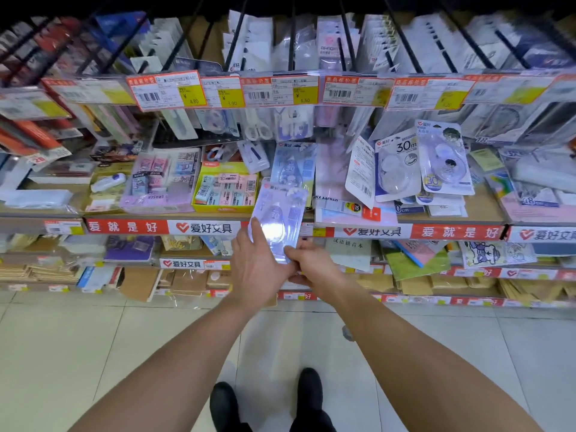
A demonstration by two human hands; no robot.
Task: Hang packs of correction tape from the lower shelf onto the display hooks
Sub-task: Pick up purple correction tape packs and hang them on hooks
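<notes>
In the centre of the frame, both hands hold one pack (279, 213) of correction tape upright in front of the shelf (124, 227) edge. The left hand (255, 266) grips its lower left side, index finger along the edge. The right hand (314, 266) pinches the bottom right corner. More packs (397, 169) lean on the shelf at centre right, under the hooks (292, 42) at the top.

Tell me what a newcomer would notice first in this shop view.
The left hand and right hand hold a shiny pack of correction tape at the centre, in front of the shelf edge. Above runs a row of red and yellow price tags; a yellow box of erasers sits left of the pack.
</notes>
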